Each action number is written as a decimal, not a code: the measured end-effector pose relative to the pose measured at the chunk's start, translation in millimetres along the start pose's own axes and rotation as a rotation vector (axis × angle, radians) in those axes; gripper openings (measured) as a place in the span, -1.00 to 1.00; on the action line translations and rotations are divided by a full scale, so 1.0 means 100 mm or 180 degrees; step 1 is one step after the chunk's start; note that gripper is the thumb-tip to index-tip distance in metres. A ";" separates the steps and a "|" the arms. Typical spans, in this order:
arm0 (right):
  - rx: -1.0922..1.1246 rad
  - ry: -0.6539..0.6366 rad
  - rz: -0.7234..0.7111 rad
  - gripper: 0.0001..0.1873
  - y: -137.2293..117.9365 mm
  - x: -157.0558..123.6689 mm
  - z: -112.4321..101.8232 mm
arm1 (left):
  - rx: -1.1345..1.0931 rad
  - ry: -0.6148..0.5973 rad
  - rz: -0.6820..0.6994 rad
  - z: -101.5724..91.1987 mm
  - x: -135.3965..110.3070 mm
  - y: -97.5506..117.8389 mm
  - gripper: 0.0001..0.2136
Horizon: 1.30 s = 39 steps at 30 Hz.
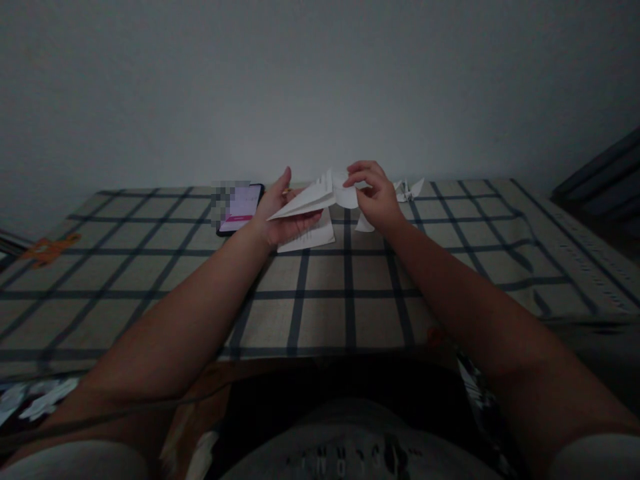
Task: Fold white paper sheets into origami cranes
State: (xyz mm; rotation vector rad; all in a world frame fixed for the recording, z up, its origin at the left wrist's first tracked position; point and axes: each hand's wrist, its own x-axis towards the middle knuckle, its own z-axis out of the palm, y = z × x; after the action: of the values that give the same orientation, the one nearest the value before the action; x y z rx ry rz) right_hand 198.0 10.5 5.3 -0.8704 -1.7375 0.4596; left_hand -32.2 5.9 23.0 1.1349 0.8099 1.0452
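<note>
A white sheet of folded paper (307, 199), pointed at its left end, is held between both hands above the table. My left hand (284, 223) holds it from below, palm up, with the fingers beneath the paper and the thumb raised apart from it. At the paper's right end, my right hand (376, 197) pinches the curled edge between thumb and fingers. Below my left hand, a flat white paper (320, 235) with faint marks lies on the cloth. A white paper piece (365, 225) shows partly beneath my right hand.
A checked cloth (325, 320) covers the table, which meets a grey wall (320, 80). To the left of my left hand lies a phone (243, 207) with a lit screen. Folded white paper with pointed ends (413, 191) stands behind my right hand. An orange item (50, 250) lies far left.
</note>
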 end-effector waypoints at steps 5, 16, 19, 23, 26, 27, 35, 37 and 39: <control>0.0223 -0.0331 0.0140 -0.90 -0.11 -0.02 0.01 | -0.0108 -0.0229 -0.0341 -0.03 0.05 -0.09 -0.62; 0.0976 -0.0412 0.1018 -0.84 -0.05 0.04 0.05 | -0.0129 -0.0257 -0.0648 0.12 -0.02 -0.13 -0.91; 0.1160 -0.0628 0.1435 -0.79 -0.04 0.03 0.09 | 0.0085 -0.0365 -0.0703 0.13 -0.04 -0.15 -0.97; 0.1113 -0.0953 0.1321 -0.82 0.01 0.02 0.11 | 0.0190 -0.0437 -0.0803 0.14 -0.06 -0.16 -0.98; 0.1265 -0.0950 0.1359 -0.81 0.03 0.01 0.11 | 0.0210 -0.0378 -0.0712 0.13 -0.06 -0.16 -0.96; 0.1318 -0.0904 0.1426 -0.81 0.03 0.01 0.10 | 0.0213 -0.0351 -0.0663 0.13 -0.06 -0.16 -0.95; 0.1325 -0.0968 0.1616 -0.85 -0.07 0.02 0.08 | 0.0111 -0.0161 -0.0333 0.15 -0.06 -0.17 -0.96; 0.1336 -0.1050 0.1580 -0.84 -0.05 0.01 0.09 | 0.0136 -0.0062 -0.0245 0.14 -0.04 -0.18 -0.94; 0.1344 -0.1093 0.1547 -0.82 -0.03 0.01 0.09 | 0.0288 0.0001 -0.0209 0.12 -0.01 -0.19 -0.93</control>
State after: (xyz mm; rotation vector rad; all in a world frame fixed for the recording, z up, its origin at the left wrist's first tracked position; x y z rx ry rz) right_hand 188.5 10.2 4.9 -0.9350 -1.6274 1.3127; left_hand -17.7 -0.6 7.9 1.1768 0.8964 0.9623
